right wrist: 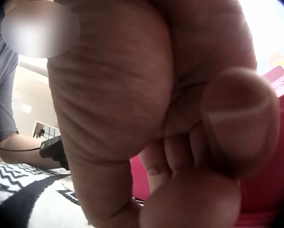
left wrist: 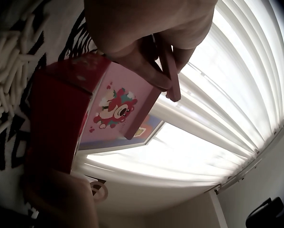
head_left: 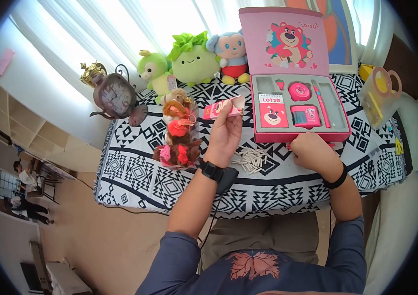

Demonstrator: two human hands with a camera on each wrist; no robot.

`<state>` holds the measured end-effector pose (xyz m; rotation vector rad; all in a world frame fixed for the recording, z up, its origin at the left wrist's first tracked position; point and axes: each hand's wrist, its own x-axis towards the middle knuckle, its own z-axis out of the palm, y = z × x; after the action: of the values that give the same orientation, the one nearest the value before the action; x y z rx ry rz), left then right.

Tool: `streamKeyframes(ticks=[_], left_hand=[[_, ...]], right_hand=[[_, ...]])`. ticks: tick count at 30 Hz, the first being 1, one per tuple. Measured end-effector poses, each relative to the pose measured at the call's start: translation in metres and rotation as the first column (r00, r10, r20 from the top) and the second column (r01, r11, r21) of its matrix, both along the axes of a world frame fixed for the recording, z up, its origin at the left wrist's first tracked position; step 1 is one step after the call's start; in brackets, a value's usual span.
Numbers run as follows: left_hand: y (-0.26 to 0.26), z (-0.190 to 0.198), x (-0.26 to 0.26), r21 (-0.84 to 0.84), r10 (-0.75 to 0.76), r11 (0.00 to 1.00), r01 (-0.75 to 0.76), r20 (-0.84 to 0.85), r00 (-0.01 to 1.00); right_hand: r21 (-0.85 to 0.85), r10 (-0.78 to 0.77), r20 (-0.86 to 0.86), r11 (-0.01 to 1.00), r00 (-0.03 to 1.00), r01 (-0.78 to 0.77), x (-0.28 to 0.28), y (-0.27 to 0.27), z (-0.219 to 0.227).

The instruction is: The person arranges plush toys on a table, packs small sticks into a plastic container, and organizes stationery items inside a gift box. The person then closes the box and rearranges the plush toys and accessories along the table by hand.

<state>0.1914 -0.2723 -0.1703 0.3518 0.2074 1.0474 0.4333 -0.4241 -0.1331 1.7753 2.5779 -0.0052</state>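
Note:
My left hand (head_left: 226,132) holds up a small pink printed carton (head_left: 217,109), pinched between thumb and fingers, above the patterned cloth. In the left wrist view its edge, a narrow pink strip (left wrist: 168,71), shows between the fingers. My right hand (head_left: 312,152) is low at the front edge of the open pink Lotso gift box (head_left: 301,135), its fingers curled. Small pink pieces (head_left: 332,146) peek out beside that hand; I cannot tell whether it grips any. A pile of short white sticks (head_left: 250,160) lies on the cloth between the hands.
The gift box tray holds a notepad (head_left: 274,118), a round pink case (head_left: 299,91), a pink pen (head_left: 322,105) and other items. Plush toys (head_left: 194,61) and a clock (head_left: 115,96) stand behind. Furry dolls (head_left: 177,130) lie left; a clear container (head_left: 381,96) is right.

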Motion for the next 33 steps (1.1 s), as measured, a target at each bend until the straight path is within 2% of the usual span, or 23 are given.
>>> streamKeyframes(ticks=[2,5,7,11,13,17,19,20,21,22,23,25,26,27,29,31,33], left_hand=[[0.003,-0.004,0.0,0.03,-0.032,0.999,0.032,-0.012,0.999],[0.002,-0.006,0.001,-0.002,-0.01,1.0,0.01,-0.076,0.997],[-0.001,-0.004,0.001,-0.011,0.003,1.0,-0.004,-0.086,0.996],[-0.002,-0.002,0.002,-0.004,-0.006,1.0,0.006,-0.102,0.995],[-0.001,-0.006,0.003,-0.015,-0.009,1.0,0.008,-0.117,0.993],[-0.001,-0.009,0.001,0.011,-0.042,0.999,0.044,-0.106,0.993],[-0.004,-0.008,0.001,0.066,-0.049,0.996,0.059,-0.146,0.988],[-0.012,0.003,0.004,0.07,0.012,0.998,0.004,-0.231,0.973],[-0.014,0.004,0.006,0.063,0.002,0.998,0.013,-0.228,0.974],[-0.015,0.004,0.007,0.085,0.013,0.996,0.01,-0.257,0.966],[-0.015,0.004,0.006,0.109,0.027,0.994,0.005,-0.285,0.958],[-0.009,-0.003,0.003,0.128,0.009,0.991,0.03,-0.293,0.956],[-0.01,-0.001,0.005,0.139,0.018,0.99,0.024,-0.294,0.956],[-0.013,-0.001,0.006,0.144,0.024,0.989,0.019,-0.294,0.955],[-0.011,-0.003,0.006,0.139,0.0,0.989,0.046,-0.313,0.95],[-0.012,-0.002,0.006,0.152,0.004,0.987,0.048,-0.324,0.946],[-0.01,-0.004,0.004,0.161,-0.006,0.985,0.062,-0.328,0.945]], right_hand=[[0.004,0.026,-0.035,1.0,0.999,-0.026,-0.002,0.005,0.001],[-0.098,0.01,-0.045,0.995,0.999,-0.014,-0.003,0.006,0.002],[0.072,0.008,-0.187,0.997,0.982,0.006,-0.002,0.008,-0.005],[0.102,-0.045,-0.092,0.993,0.995,0.055,-0.001,0.003,-0.003],[0.154,-0.017,-0.058,0.988,0.998,0.026,0.003,0.002,-0.009],[0.106,-0.017,-0.032,0.994,0.999,0.021,-0.002,0.004,0.004],[0.164,0.061,-0.292,0.986,0.954,-0.013,-0.006,0.002,0.023],[0.158,0.053,-0.29,0.987,0.956,-0.006,-0.01,0.001,0.031],[0.321,0.204,-0.463,0.946,0.863,-0.051,-0.015,0.001,0.037],[0.481,0.369,-0.584,0.875,0.723,-0.058,-0.017,0.0,0.04],[0.476,0.363,-0.584,0.878,0.726,-0.056,-0.015,-0.002,0.039],[0.264,0.217,-0.854,0.964,0.472,0.035,-0.011,-0.007,0.034],[0.278,0.241,-0.877,0.96,0.416,0.029,-0.007,-0.005,0.023],[0.258,0.216,-0.882,0.965,0.418,0.044,-0.008,-0.006,0.016],[0.244,0.236,-0.963,0.969,0.132,0.048,-0.018,-0.001,0.014],[0.21,0.205,-0.965,0.977,0.166,0.017,-0.019,0.0,0.012],[0.097,0.105,-0.916,0.994,0.388,-0.04,-0.023,0.003,0.013]])
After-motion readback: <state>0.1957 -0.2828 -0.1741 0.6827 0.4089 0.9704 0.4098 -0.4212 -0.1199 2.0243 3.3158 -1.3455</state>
